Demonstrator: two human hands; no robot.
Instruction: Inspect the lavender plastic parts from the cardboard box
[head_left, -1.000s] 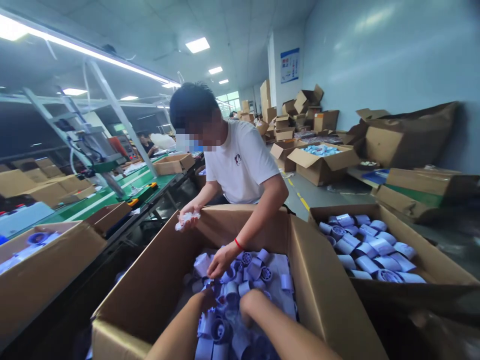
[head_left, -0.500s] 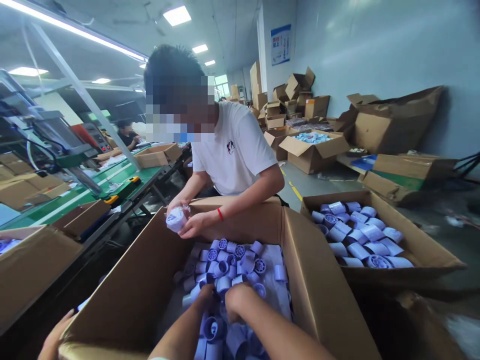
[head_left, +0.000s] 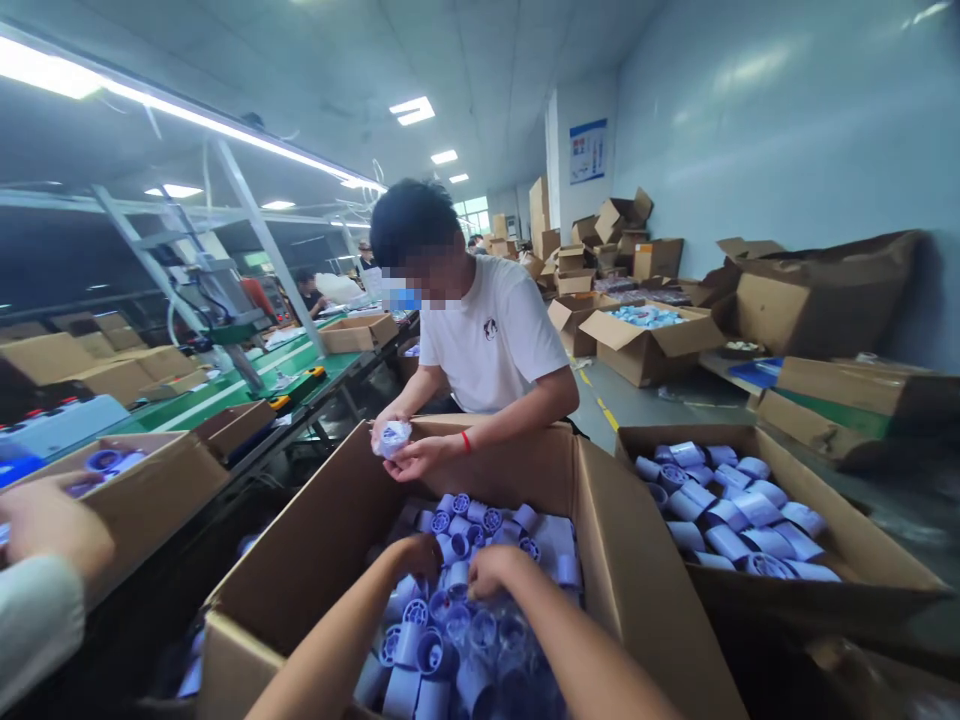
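Left hand (head_left: 420,556) in box (head_left: 285,560), fingers bent down among parts (head_left: 406,642), tips hidden; grip can't tell. Right hand (head_left: 491,572) near it, fingers curled in; hold can't tell. Parts loose beneath both. Co-worker (head_left: 491,335) opposite, hands (head_left: 418,458) on wrapped part (head_left: 393,438) near far rim.

You can't read any text here: the blue-and-white poster (head_left: 588,151) on the pillar (head_left: 586,103) ahead of you carries lettering too small and blurred to decipher.
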